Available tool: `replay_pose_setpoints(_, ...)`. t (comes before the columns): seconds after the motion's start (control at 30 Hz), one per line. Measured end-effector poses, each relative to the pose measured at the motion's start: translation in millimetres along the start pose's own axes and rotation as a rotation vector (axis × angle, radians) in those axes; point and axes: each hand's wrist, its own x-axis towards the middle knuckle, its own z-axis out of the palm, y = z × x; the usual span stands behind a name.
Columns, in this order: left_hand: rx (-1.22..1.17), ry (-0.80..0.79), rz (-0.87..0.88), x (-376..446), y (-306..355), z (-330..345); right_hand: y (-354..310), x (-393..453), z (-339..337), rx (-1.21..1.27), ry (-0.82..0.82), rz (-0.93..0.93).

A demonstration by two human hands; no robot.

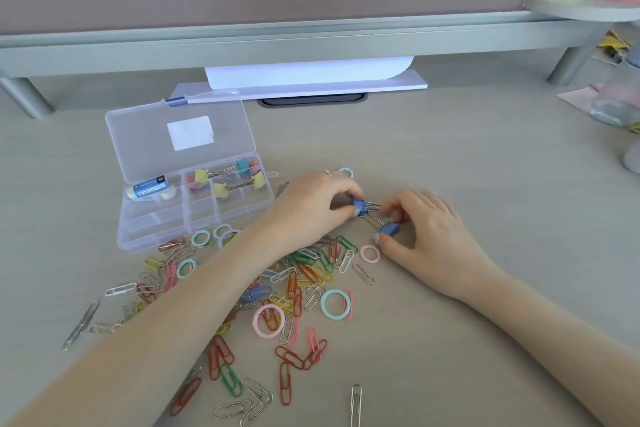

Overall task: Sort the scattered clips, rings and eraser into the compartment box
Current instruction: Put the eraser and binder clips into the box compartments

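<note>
Two small blue metal binder clips, and both hands are on them! The left hand has its grip clamped on one blue binder clip, just right of the clear plastic compartment box; the right hand pinches the second blue binder clip, a touch further right, and the two clips' wire handles cross between the hands. The box sits open on the pale bench, lid flat behind it carrying a white label too blurred to read. Inside: a white eraser in a blue sleeve, its print unreadable, in the left compartment, and yellow, teal and pink binder clips in the rear ones. In front of the box sprawls a heap of coloured paper clips with pastel plastic rings mixed in.
</note>
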Motion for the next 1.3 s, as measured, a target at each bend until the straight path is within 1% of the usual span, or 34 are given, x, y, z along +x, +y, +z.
replay_pose_setpoints(0.13,-0.017,0.114,-0.017,-13.5,-4.5,-20.3,0.3,0.7,-1.5,0.040,0.008,-0.022)
replay_pose_setpoints(0.23,-0.010,0.228,-0.086,-29.4,-25.1,-50.5,-0.9,1.7,-5.8,0.175,0.027,-0.005)
replay_pose_setpoints(0.33,-0.035,0.358,-0.217,-44.8,-60.0,-77.5,-9.2,10.0,-12.2,0.280,0.106,-0.045)
replay_pose_setpoints(0.4,-0.020,0.434,-0.331,-51.4,-81.6,-88.1,-19.3,21.1,-11.5,0.313,0.114,-0.073)
replay_pose_setpoints(0.47,0.009,0.462,-0.382,-53.2,-96.0,-91.9,-32.0,37.3,-5.0,0.334,0.100,-0.114)
replay_pose_setpoints(0.57,0.021,0.467,-0.344,-49.4,-104.4,-90.3,-54.4,68.1,13.2,0.335,0.081,-0.180)
replay_pose_setpoints(0.73,0.103,0.452,-0.264,-44.2,-113.2,-84.8,-84.1,112.8,48.2,0.302,-0.030,-0.160)
replay_pose_setpoints(0.87,0.147,0.430,-0.224,-45.4,-116.0,-86.3,-90.1,123.5,65.6,0.250,-0.102,-0.177)
replay_pose_setpoints(1.0,0.167,0.400,-0.188,-48.4,-117.6,-87.9,-90.0,123.4,70.1,0.231,-0.118,-0.191)
replay_pose_setpoints(1.17,0.314,0.399,-0.082,-49.2,-119.8,-86.2,-91.5,120.9,72.4,0.200,-0.108,-0.210)
replay_pose_setpoints(1.3,0.357,0.396,-0.046,-48.8,-120.8,-85.2,-91.0,117.4,75.4,0.177,-0.072,-0.241)
